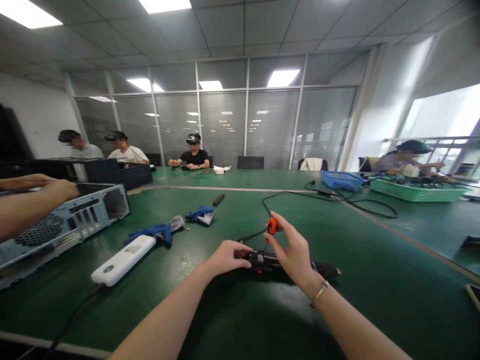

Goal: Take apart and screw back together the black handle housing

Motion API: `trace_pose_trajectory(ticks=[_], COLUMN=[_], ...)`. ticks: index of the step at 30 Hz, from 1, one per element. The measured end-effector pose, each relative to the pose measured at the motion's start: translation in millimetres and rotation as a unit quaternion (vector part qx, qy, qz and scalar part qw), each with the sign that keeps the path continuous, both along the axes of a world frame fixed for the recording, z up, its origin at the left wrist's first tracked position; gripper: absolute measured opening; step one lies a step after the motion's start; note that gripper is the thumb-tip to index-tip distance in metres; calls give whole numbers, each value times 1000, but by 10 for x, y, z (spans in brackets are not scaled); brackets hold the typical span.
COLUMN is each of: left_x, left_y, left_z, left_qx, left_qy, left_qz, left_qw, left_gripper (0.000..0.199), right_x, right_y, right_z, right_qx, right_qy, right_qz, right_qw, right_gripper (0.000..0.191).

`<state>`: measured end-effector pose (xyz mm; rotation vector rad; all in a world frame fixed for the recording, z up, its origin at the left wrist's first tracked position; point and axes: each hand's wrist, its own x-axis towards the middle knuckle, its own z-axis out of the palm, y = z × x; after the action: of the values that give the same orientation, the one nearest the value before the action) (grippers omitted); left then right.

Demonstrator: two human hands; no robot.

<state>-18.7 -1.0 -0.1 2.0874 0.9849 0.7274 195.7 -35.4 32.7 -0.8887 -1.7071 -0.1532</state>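
Note:
A black corded electric screwdriver (pixel 260 259) lies on its side on the green table, its tip pointing right. My left hand (pixel 227 257) is closed around its rear end, where the cord comes out. Between the thumb and fingers of my right hand (pixel 296 255) is a small screwdriver with an orange-and-black handle (pixel 272 226). It stands nearly upright, its thin shaft reaching down to the body of the electric screwdriver. My right hand hides part of that body, and the exact contact of the shaft's tip is too small to make out.
On the left lie a white power strip (pixel 123 260) and blue-grey gloves (pixel 153 232), near a metal computer case (pixel 75 220) with another person's hands over it. A black cord (pixel 296 194) crosses behind. Blue (pixel 343 181) and green baskets (pixel 416 190) stand right. Several people sit around.

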Motion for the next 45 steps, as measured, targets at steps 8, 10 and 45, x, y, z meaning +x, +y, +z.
trace_pose_trajectory(ticks=[8, 10, 45], left_x=[118, 127, 120], left_y=[-60, -67, 13], left_z=[-46, -36, -104], left_qx=[36, 39, 56], left_qy=[-12, -13, -6], left_qz=[9, 6, 13], left_qw=[999, 999, 998], left_gripper=[39, 33, 19], right_x=[-169, -194, -297], right_y=[-98, -85, -157], right_z=[-120, -148, 55], right_qx=[27, 9, -65], right_qy=[85, 59, -130], right_qz=[84, 81, 134], right_qw=[992, 995, 980], right_gripper=[47, 46, 54])
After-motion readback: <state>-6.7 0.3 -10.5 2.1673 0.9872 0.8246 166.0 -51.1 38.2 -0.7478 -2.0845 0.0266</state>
